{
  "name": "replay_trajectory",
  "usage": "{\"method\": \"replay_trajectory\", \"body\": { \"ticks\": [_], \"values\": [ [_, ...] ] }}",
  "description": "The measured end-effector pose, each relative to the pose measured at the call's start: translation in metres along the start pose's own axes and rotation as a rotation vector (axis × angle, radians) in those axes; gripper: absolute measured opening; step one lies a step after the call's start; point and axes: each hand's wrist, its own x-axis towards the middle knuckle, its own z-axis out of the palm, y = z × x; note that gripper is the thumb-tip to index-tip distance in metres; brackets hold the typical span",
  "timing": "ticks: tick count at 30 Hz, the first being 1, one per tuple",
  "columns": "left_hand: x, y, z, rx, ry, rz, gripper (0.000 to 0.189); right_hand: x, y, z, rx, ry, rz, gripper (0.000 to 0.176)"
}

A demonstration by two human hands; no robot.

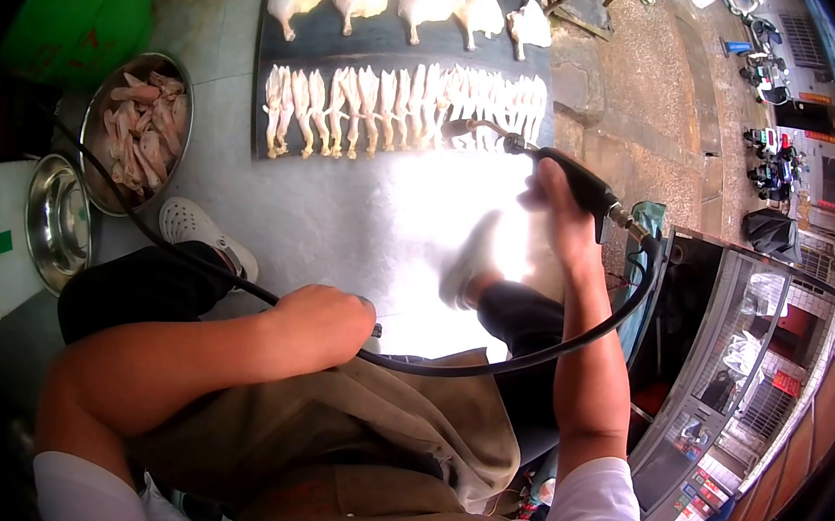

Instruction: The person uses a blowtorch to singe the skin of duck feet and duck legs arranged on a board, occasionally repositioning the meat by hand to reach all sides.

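In my right hand [559, 202] is the black handle of a torch [576, 181], its curved metal nozzle pointing left over the right part of a row of pale poultry feet [382, 106]. The feet lie side by side on a dark board [357, 52]. Behind them, along the board's far edge, are several pale poultry leg pieces [425, 5]. A black hose [487, 370] runs from the torch across my lap. My left hand [323, 326] is closed at the hose; its fingers curl down, partly hidden.
At the left stand a metal bowl of raw poultry pieces [184, 102], a shiny basin [37, 214] and a green bucket [90, 8]. My shoes [201, 228] rest on the grey floor. A glass-fronted cabinet [702, 388] stands at the right, with motorbikes [774, 164] beyond.
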Motion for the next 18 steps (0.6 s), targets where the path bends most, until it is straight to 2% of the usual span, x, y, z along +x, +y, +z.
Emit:
{"method": "replay_trajectory", "body": {
  "ticks": [8, 11, 18],
  "values": [
    [0.000, 0.001, 0.000, 0.012, -0.009, -0.018, 0.012, 0.002, -0.005, -0.002, -0.037, -0.093, 0.045, 0.031],
    [-0.001, 0.000, 0.000, 0.008, 0.002, -0.020, 0.012, 0.000, 0.001, 0.002, 0.009, -0.011, 0.025, 0.032],
    [-0.003, 0.000, 0.000, -0.005, -0.002, -0.032, 0.012, 0.006, 0.006, -0.002, 0.000, -0.003, -0.009, 0.034]
  ]
}}
